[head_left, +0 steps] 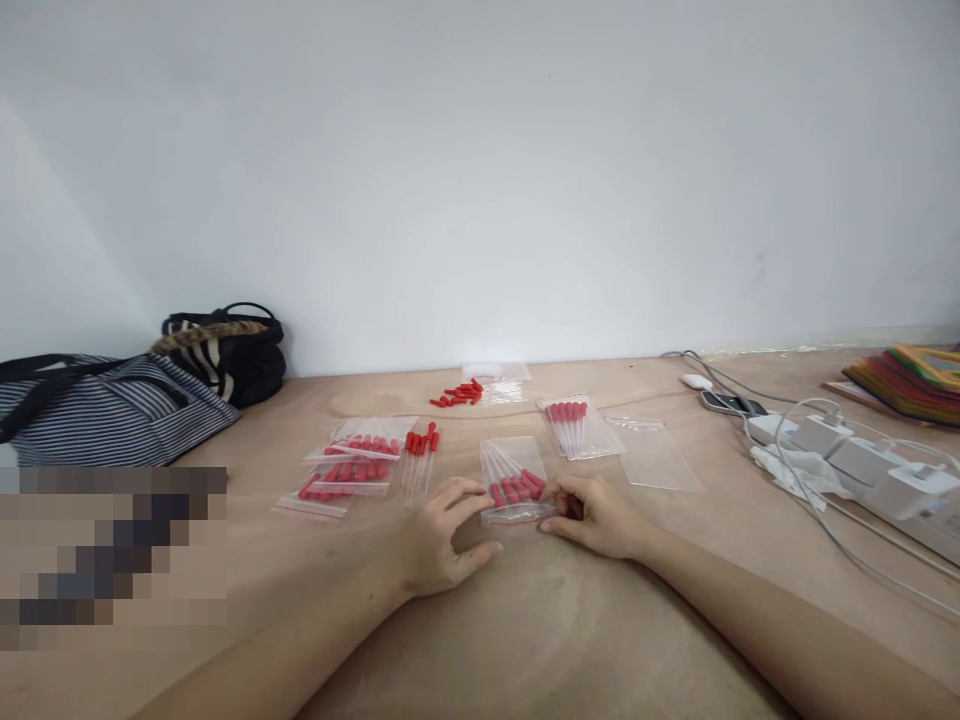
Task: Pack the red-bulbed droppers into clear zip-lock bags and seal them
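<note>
Clear zip bag (514, 483) flat on wooden tabletop, centre front, mouth toward person. Inside: bundle of thin clear pipettes with red bulbs (517, 488), bulbs bunched at near end, tips fanned away. Near edge pinched from both sides.

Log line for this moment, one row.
left hand: on bag, near edge | right hand: pinching same edge | bag: flat on table, red-capped droppers inside | filled bags: left
</note>
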A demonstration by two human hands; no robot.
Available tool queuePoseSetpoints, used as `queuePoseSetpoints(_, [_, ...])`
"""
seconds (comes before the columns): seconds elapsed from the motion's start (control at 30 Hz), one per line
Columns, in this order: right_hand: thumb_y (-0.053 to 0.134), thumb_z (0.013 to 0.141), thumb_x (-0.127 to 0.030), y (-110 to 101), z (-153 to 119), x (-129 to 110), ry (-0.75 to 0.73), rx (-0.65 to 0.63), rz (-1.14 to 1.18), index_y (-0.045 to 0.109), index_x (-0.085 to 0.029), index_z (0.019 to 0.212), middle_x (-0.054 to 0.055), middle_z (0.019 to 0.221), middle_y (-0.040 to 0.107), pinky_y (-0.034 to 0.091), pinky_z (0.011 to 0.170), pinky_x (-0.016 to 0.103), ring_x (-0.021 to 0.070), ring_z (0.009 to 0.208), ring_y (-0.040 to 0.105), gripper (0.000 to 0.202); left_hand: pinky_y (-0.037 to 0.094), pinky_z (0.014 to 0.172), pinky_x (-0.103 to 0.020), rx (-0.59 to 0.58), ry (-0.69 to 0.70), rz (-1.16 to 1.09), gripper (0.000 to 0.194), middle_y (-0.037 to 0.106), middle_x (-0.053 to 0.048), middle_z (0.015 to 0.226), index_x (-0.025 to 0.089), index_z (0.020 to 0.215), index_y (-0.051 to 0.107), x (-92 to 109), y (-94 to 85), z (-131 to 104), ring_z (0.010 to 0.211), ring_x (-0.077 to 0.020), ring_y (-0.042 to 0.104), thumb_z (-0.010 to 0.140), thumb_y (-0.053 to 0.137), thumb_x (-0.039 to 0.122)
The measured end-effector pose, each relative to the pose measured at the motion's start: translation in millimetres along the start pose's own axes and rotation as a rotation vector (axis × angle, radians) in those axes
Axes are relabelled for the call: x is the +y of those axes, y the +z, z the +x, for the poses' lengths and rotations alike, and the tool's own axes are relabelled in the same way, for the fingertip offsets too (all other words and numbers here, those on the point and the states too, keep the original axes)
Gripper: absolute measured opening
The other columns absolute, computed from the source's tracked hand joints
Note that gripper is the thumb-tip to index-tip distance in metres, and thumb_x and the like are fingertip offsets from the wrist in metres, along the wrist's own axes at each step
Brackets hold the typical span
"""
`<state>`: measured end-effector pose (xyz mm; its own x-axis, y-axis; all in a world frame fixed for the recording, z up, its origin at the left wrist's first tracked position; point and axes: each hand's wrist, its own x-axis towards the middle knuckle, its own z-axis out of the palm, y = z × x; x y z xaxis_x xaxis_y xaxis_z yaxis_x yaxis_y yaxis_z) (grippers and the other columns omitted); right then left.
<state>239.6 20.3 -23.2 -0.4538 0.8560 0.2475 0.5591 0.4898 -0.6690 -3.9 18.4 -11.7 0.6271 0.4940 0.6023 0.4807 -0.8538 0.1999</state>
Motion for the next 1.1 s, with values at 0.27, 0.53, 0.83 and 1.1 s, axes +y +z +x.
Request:
queuePoseSetpoints(0.27, [0.055, 0.079, -0.03, 11, 5, -2, -0.335, 0.188, -0.335, 0.061, -0.02, 0.089, 0.0, 0.068, 0.061, 0.033, 0.064, 0.027, 0.012, 0.063, 0.053, 0.016, 0.053, 0.071, -0.03, -0.019, 0.435, 0.376, 0.018, 0.065, -0.008, 0.084, 0.011, 0.092, 0.057, -19, -13.8, 7, 0.078, -0.018, 0.061, 0.088, 0.04, 0.012])
queuePoseSetpoints(0.53, [0.049, 0.082, -0.022, 7, 8, -1, -0.58, 0.328, -0.635, 0.062, -0.017, 0.083, 0.001, 0.062, 0.058, 0.026, 0.061, 0.028, 0.0113, 0.059, 0.049, 0.014, 0.053, 0.057, -0.026, 0.017, 0.48, 0.425, 0.028, 0.068, -0.006, 0.081, 0.012, 0.084, 0.058, -21, -1.9, 13, 0.066, -0.0152, 0.064, 0.09, 0.03, 0.009])
queuePoseSetpoints(0.83, [0.047, 0.082, -0.012, 5, 10, -6, -0.661, 0.442, -0.807, 0.06, -0.016, 0.072, 0.0, 0.057, 0.053, 0.025, 0.061, 0.028, 0.0107, 0.058, 0.042, 0.017, 0.054, 0.06, -0.022, 0.09, 0.357, 0.385, 0.023, 0.067, -0.004, 0.079, 0.014, 0.082, 0.057, -22, 0.3, 9, 0.066, -0.0124, 0.064, 0.089, 0.036, 0.011])
queuePoseSetpoints(1.1, [0.044, 0.08, -0.006, 8, 14, 0, -0.76, 0.444, -0.843, 0.057, -0.014, 0.065, -0.001, 0.054, 0.049, 0.023, 0.06, 0.029, 0.0101, 0.056, 0.039, 0.022, 0.055, 0.061, -0.025, 0.098, 0.409, 0.401, 0.022, 0.068, -0.006, 0.079, 0.012, 0.084, 0.06, -23, -0.6, 10, 0.068, -0.0142, 0.065, 0.088, 0.039, 0.012])
